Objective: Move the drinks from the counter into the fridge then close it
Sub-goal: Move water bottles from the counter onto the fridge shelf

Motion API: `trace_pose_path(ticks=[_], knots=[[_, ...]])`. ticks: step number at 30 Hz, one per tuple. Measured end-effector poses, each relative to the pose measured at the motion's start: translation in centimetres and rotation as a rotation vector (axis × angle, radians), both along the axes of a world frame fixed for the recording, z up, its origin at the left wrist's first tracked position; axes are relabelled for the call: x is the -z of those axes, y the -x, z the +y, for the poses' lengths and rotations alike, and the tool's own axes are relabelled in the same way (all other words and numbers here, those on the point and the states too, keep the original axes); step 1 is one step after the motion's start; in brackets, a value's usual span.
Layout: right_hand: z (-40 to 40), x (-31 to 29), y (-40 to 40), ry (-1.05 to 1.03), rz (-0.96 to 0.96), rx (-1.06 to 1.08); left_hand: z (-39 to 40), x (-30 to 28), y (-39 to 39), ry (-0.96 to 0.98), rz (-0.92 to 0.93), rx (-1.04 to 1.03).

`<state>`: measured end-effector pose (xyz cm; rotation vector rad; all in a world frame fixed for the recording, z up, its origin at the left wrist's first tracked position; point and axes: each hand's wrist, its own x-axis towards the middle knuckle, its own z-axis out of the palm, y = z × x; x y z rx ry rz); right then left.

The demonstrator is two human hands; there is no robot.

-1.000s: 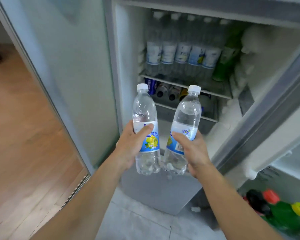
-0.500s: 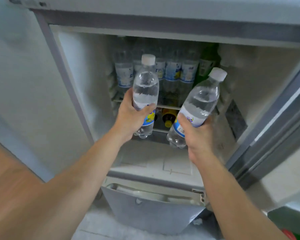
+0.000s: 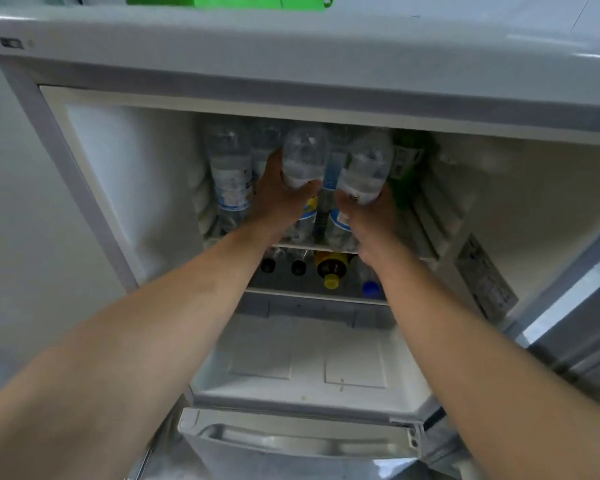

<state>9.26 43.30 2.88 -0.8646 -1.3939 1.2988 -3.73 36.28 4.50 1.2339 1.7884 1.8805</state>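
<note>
Both my arms reach into the open fridge, up at its top shelf. My left hand has its grip wrapped tight around a clear water bottle; the thumb lies across the front of the bottle just above its blue and yellow label. My right hand has its grip closed around a second clear water bottle, fingers curled under the label, and this one leans a little to the right. Both bottles stand over the top shelf, close side by side, with their caps hidden under the upper lip of the fridge. I cannot tell whether their bases already rest on the shelf.

Behind and to the left of the left-hand bottle stands a row of other water bottles at the back of the top shelf. To the right of the right-hand bottle stands a green bottle, nearly touching my right fingers. Below the top shelf, on the next shelf down, several bottles lie with their caps toward me: two dark caps, a yellow-capped bottle, and a blue cap next to my right wrist. Under that shelf the fridge floor is bare white plastic. On top of the fridge sits something bright green, cut off at the frame edge.
</note>
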Motion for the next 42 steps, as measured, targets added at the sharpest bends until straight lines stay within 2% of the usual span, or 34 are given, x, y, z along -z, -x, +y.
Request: trace_pose_path(ticks=[6, 11, 15, 18, 22, 24, 32, 38, 42], knots=[[2.5, -0.2, 1.7, -0.031, -0.046, -0.021, 1.8, 0.4, 0.1, 0.003, 0.041, 0.008], [3.0, -0.6, 2.2, -0.026, -0.108, -0.096, 1.9, 0.8, -0.1, 0.1, 0.138, -0.011], [3.0, -0.4, 2.1, -0.054, -0.129, -0.072, 1.4, 0.9, 0.1, 0.223, 0.292, -0.086], [2.6, 0.1, 1.6, -0.095, -0.194, -0.046, 0.9, 1.7, -0.1, 0.287, 0.38, -0.226], [1.8, 1.9, 0.6, -0.14, -0.424, 0.084, 0.8, 3.1, -0.5, 0.33, 0.371, -0.322], [1.8, 2.3, 0.5, -0.128, -0.508, 0.058, 1.2, 3.2, -0.4, 0.353, 0.354, -0.333], [2.5, 1.2, 1.7, -0.066, -0.547, 0.077, 2.3, 2.8, -0.7, 0.38, 0.298, -0.33], [1.6, 2.4, 2.4, -0.063, -0.43, 0.148, 2.2, 3.1, -0.1, 0.406, 0.346, -0.346], [1.4, 2.6, 2.4, -0.093, -0.529, 0.187, 2.2, 3.1, 0.4, 0.411, 0.337, -0.343]])
